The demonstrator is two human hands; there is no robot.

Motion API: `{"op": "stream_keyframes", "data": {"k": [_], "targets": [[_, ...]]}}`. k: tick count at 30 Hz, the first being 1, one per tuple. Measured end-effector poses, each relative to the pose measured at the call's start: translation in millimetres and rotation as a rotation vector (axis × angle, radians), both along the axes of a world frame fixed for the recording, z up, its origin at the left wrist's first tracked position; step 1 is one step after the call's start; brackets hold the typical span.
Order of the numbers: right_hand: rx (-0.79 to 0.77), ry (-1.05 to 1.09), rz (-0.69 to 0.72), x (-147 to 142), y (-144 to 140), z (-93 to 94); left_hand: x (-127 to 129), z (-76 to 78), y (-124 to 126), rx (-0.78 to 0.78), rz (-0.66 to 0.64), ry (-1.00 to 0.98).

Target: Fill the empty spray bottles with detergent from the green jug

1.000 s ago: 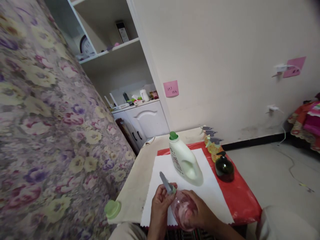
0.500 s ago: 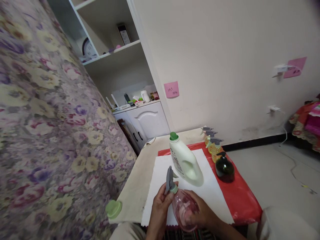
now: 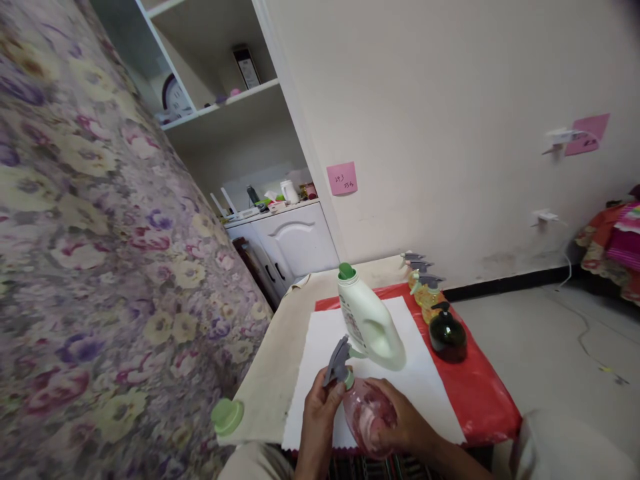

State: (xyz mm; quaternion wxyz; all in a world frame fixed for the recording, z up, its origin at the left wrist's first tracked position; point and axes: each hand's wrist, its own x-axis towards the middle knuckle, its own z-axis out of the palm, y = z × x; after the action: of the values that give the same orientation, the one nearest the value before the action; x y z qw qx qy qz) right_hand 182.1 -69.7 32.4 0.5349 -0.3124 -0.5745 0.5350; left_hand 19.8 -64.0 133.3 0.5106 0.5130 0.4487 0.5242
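- Trigger head (image 3: 338, 361) has swung round since a second ago, so the left hand (image 3: 319, 408) seems to be twisting it, fingers closed on its collar.
- Right hand (image 3: 395, 421) grips the pink spray bottle (image 3: 367, 417), just in front of the white jug (image 3: 369, 319).

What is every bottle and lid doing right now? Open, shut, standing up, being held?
pink spray bottle: tilted, held in right hand
grey spray head: on the pink bottle's neck, left hand gripping its collar
white jug: upright on white sheet, green spout uncapped
green cap: off, lying at table edge
dark green pump bottle: upright, pump on
yellow spray bottles: upright in a row
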Motion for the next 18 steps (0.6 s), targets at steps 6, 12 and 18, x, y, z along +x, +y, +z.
{"op": "stream_keyframes", "data": {"k": [6,12,18], "targets": [[0.005,-0.04,0.006,-1,-1,-1.3,3,-17.7,1,-0.005,0.085,-0.055],[-0.034,0.07,0.054,-2,1,-3.4,6,-20.2,1,-0.014,0.008,-0.201],[-0.014,0.042,0.03,-2,0,-2.4,13,-25.4,-1,-0.051,0.099,-0.22]]}}
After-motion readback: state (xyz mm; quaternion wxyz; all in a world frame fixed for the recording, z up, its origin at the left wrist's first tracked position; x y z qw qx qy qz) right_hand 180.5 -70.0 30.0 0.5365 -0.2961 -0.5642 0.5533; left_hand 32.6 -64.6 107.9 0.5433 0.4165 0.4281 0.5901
